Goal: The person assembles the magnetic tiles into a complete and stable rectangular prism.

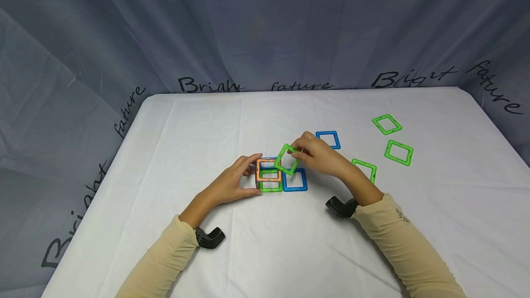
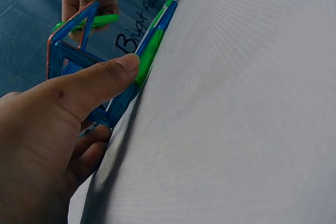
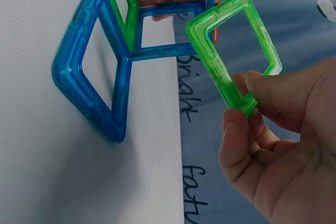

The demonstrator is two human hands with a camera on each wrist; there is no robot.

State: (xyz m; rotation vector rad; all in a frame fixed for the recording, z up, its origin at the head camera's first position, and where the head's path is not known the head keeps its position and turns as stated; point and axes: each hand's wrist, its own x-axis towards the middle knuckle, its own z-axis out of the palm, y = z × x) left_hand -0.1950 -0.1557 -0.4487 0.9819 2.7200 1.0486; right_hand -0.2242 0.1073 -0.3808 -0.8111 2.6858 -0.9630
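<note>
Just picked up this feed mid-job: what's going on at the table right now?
A person is working with square magnetic frames. The right hand pinches a green frame by one edge, above a blue frame lying flat. The left hand steadies a small structure of orange, blue and green frames. Spare frames lie to the right.

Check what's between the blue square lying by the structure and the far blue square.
In the head view, the right hand with its green square sits between the near blue square and the far blue square.
</note>
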